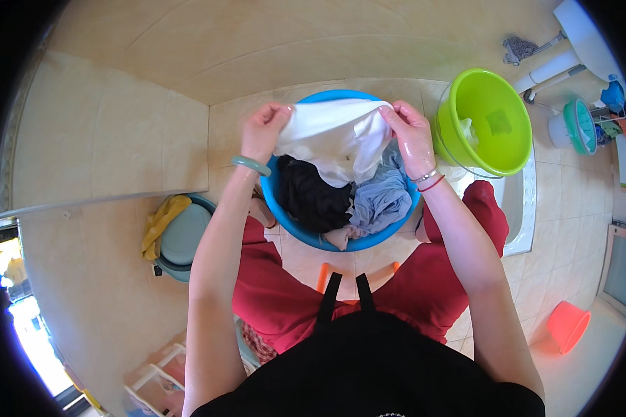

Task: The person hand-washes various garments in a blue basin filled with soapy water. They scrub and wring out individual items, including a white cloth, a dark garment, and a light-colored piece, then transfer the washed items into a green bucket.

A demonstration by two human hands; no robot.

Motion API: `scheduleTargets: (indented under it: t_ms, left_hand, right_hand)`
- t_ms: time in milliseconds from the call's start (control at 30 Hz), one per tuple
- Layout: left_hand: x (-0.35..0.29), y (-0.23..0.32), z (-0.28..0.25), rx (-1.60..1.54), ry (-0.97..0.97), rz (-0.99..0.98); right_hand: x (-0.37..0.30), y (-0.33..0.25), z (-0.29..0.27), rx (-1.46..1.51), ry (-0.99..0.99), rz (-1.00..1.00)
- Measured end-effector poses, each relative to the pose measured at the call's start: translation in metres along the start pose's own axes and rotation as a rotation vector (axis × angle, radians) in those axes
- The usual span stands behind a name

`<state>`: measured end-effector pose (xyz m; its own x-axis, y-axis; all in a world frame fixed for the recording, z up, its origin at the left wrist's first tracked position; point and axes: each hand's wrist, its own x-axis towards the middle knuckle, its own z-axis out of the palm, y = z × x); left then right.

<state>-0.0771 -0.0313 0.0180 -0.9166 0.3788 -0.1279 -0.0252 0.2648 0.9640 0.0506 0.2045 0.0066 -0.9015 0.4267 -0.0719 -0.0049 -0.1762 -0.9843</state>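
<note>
A wet white cloth (pixel 334 135) is stretched between my two hands over a blue basin (pixel 295 233). My left hand (pixel 263 131), below which a green bangle sits on the wrist, pinches the cloth's left upper corner. At its right upper corner, my right hand (pixel 409 137) grips it between thumb and fingers. The cloth's lower part droops into the basin, where black clothing (pixel 313 194) lies at the left and light blue clothing (pixel 382 198) at the right. A small pale pink piece of fabric (pixel 339 238) shows at the near rim. The cloth hides the basin's far inside.
A lime green bucket (pixel 490 121) stands right of the basin, beside a white floor pan (pixel 525 208). Left is a teal tub (pixel 188 233) with a yellow cloth (pixel 163 226). A coral bucket (pixel 568 326) sits at the far right. Walls rise behind and left.
</note>
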Motion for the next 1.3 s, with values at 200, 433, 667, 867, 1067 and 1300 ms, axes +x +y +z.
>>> scheduleTargets:
  t_ms: [200, 433, 667, 867, 1067, 1300]
  left_hand:
    - [-0.030, -0.037, 0.043, 0.092, -0.489, -0.168]
    - [-0.038, -0.196, 0.069, -0.785, -0.412, -1.000]
    - [-0.055, -0.179, 0.113, -0.459, 0.010, -0.707]
    - [-0.056, -0.064, 0.082, -0.559, -0.288, -0.505]
    - [-0.051, -0.022, 0.054, -0.644, -0.296, -0.491]
    - [-0.039, -0.063, 0.041, 0.719, -0.211, -0.231]
  right_hand:
    - [-0.009, -0.027, 0.002, 0.617, -0.041, 0.211]
    - [-0.079, -0.001, 0.035, 0.271, -0.754, 0.393]
    - [-0.095, 0.051, 0.025, -0.975, -1.108, 0.234]
    - [-0.020, 0.091, -0.027, -1.012, -0.149, -0.019]
    - [-0.005, 0.084, -0.020, -0.383, -0.258, 0.117]
    - [-0.003, 0.038, -0.005, 0.058, -0.033, 0.179]
